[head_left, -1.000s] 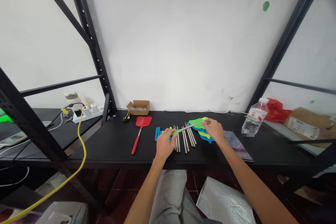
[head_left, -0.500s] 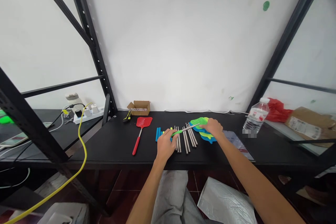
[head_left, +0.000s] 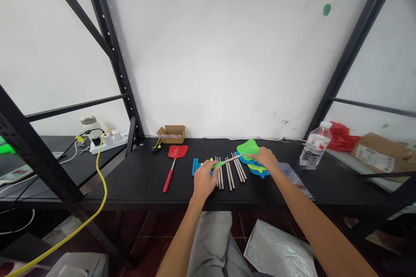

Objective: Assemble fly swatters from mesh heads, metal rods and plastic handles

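Handle (head_left: pixel 217 165) in bright green, fitted with a metal rod (head_left: pixel 235 158), is clasped by the left hand (head_left: pixel 204 178) over the desk (head_left: pixel 136 181), while a green fly-swatter head (head_left: pixel 247 147) is pinched in the right hand (head_left: pixel 264 158), the rod's tip seen over its face. Blue and lime heads (head_left: pixel 260 173) are stacked beneath. Metal tubes (head_left: pixel 230 177) are spread between the hands, pointed toward the front edge. Blue grips (head_left: pixel 195 167) and a red fly swatter (head_left: pixel 173 164) are laid farther left; a cardboard box (head_left: pixel 174 138) is placed by the back edge, a water bottle (head_left: pixel 314 145) toward the right.
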A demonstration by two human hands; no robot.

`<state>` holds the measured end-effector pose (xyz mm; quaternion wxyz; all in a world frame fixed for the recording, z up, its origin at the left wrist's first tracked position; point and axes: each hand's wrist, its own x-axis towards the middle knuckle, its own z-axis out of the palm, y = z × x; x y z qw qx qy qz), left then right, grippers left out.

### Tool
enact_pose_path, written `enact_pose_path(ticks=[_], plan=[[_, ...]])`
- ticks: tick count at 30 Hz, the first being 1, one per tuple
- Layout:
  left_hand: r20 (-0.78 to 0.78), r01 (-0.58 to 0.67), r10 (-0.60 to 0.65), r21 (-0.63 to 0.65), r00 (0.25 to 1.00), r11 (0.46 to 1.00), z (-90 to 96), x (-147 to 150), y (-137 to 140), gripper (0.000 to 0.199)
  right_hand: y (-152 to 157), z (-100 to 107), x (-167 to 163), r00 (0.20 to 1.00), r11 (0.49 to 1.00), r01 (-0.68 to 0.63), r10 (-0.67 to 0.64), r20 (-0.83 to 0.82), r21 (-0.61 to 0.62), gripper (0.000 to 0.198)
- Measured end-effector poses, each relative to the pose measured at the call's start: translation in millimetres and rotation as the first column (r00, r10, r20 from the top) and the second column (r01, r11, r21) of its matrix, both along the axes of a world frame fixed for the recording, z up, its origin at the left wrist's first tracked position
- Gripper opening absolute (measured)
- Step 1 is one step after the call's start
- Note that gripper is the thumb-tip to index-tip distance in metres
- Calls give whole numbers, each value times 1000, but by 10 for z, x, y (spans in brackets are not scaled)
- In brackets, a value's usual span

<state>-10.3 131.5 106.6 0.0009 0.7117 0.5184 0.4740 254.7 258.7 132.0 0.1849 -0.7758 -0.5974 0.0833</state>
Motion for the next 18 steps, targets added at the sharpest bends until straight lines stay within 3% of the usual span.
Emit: enact_pose_path(ticks=[8,13,15,16,18], plan=[[-6,-11,11,9,1000,1000,-2,0,-3,23,-128,57,23,991,996,-40,50,-122,83,37],[-4,-9,9,-2,1000,1000,14,7,-11,22,-160,67,49,954,967,-58,127,-270,248,28],[-3,-11,11,-8,1000,1000,18,10,-16,22,-191,44,18,855,944,-37,199,-479,327,27],[-3,-13,13,-10,1000,1000,20,11,-18,22,-216,25,-11,763,937,-7,232,-604,350,27],[0,-16,16,-9,1000,1000,22,11,-20,22,-286,-29,-89,504,931,68,277,-818,357,30]])
